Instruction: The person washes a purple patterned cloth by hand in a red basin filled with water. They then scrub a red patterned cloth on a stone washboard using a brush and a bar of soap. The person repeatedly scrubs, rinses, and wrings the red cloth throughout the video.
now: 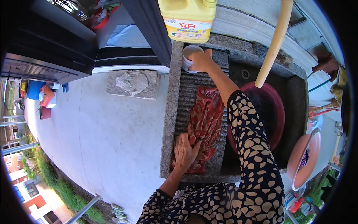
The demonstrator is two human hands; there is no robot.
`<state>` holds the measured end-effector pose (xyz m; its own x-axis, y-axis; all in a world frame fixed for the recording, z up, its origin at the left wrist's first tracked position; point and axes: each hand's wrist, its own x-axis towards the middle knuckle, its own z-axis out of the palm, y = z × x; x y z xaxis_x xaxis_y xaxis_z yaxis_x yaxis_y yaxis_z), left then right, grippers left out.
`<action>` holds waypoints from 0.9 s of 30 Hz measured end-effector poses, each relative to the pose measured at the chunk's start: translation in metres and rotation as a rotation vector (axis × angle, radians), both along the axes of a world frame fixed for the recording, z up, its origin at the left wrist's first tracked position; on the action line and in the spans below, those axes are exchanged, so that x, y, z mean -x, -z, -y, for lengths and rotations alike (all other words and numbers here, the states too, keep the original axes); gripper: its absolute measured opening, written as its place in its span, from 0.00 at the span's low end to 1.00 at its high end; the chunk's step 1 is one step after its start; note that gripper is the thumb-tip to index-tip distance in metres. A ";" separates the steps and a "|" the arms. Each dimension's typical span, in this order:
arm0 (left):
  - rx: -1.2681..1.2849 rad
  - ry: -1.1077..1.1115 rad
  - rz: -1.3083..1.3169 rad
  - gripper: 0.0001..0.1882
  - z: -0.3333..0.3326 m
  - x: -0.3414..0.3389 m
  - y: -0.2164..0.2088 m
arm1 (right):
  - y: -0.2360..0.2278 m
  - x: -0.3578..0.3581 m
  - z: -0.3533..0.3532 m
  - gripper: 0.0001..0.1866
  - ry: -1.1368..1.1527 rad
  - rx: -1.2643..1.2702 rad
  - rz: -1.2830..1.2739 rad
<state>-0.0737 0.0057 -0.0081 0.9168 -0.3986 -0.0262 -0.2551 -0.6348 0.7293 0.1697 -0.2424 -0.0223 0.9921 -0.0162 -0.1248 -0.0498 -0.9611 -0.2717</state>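
- Left hand (185, 152) flat, fingers spread, pressing the near end of the red cloth (204, 123) on the ribbed washboard (185, 98).
- Right hand (199, 60) reaches far, fingers curled around the white cup (189, 56) at the board's far-left corner.
- Risk: cup sits by the edge; a wet grip could tip it off.
- Risk: cloth pinned at one end only; could slide right toward the red basin (276, 112).

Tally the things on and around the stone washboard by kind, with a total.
Hands: 2 (left hand, right hand)
Red cloth: 1
White cup: 1
Yellow jug: 1
Basins: 2 (red basin, pink basin)
Hose: 1
Total: 8
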 end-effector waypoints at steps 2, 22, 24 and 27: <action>0.032 -0.027 0.001 0.26 0.000 0.000 0.002 | -0.002 0.013 0.005 0.11 0.048 -0.310 0.302; -0.052 0.162 0.263 0.26 -0.010 0.012 -0.014 | 0.015 0.265 -0.084 0.07 0.107 -0.848 0.525; -0.120 0.219 0.274 0.23 -0.016 0.024 -0.016 | 0.014 0.271 -0.103 0.06 -0.050 -0.807 0.495; -0.109 0.333 0.403 0.14 -0.024 0.039 -0.010 | 0.036 0.244 -0.089 0.05 -0.155 -0.555 0.542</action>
